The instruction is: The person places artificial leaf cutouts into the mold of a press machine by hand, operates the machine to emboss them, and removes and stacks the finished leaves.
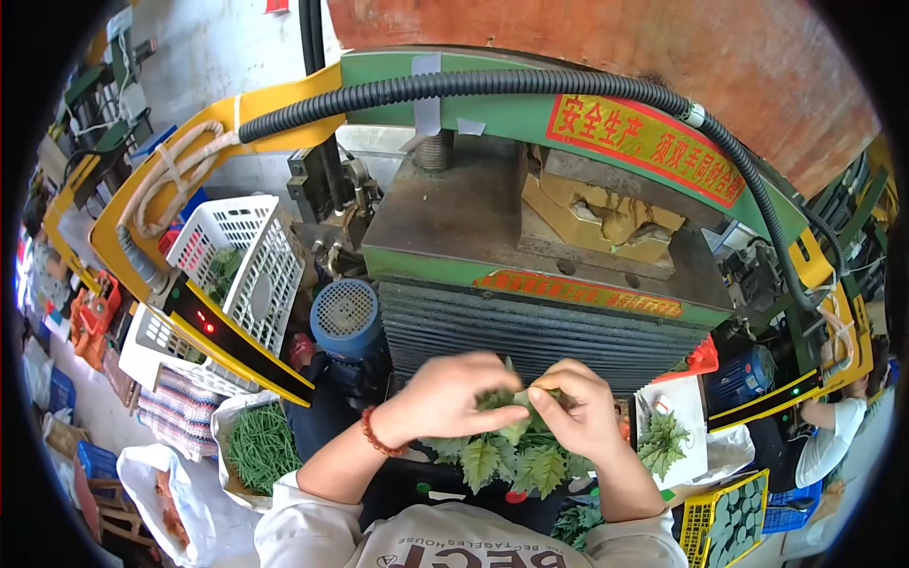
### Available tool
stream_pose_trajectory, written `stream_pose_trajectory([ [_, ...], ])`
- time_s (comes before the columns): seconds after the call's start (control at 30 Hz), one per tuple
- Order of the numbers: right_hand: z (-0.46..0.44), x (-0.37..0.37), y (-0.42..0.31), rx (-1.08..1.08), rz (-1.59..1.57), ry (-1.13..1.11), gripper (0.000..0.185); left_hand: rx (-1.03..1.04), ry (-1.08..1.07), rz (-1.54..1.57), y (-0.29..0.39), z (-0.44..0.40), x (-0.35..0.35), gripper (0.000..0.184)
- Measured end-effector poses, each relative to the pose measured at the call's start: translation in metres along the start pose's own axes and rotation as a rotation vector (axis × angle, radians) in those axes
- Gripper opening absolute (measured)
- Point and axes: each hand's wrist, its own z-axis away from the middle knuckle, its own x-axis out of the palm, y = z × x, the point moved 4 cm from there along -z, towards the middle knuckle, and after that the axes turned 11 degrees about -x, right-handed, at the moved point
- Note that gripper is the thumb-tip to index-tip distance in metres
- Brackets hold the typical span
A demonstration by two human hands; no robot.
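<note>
My right hand [576, 407] is closed in a pinch on a green leaf [516, 429] in front of my chest. My left hand [462, 396] is beside it, palm turned toward the leaf, thumb and fingers apart and the fingertips slightly blurred. A red beaded bracelet [381, 433] circles my left wrist. Just below both hands lies a bunch of toothed green leaves [507, 464], which look artificial. The hands partly hide where the pinched leaf joins the others.
A press machine [454, 204] stands ahead, with a metal die [606, 222] on its bed. At left are a white plastic basket [260, 284] and a sack of green stems [260, 440]. A leaf cluster [663, 443] lies at right, near a yellow crate [701, 530]. Another person [833, 435] sits farther right.
</note>
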Motion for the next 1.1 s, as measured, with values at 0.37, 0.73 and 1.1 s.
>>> stream_pose_trajectory([
  [0.37,0.009,-0.035,0.000,0.011,-0.337,-0.023,0.014,0.018,-0.087,0.047,-0.020,-0.012,0.020,0.009],
  [0.73,-0.124,-0.089,0.128,0.163,0.657,0.009,0.026,-0.286,0.000,0.368,-0.067,-0.063,0.013,0.017],
  [1.1,-0.174,-0.237,0.440,-0.362,-1.235,0.415,0.075,-0.394,0.119,0.471,-0.113,-0.045,0.005,0.018],
])
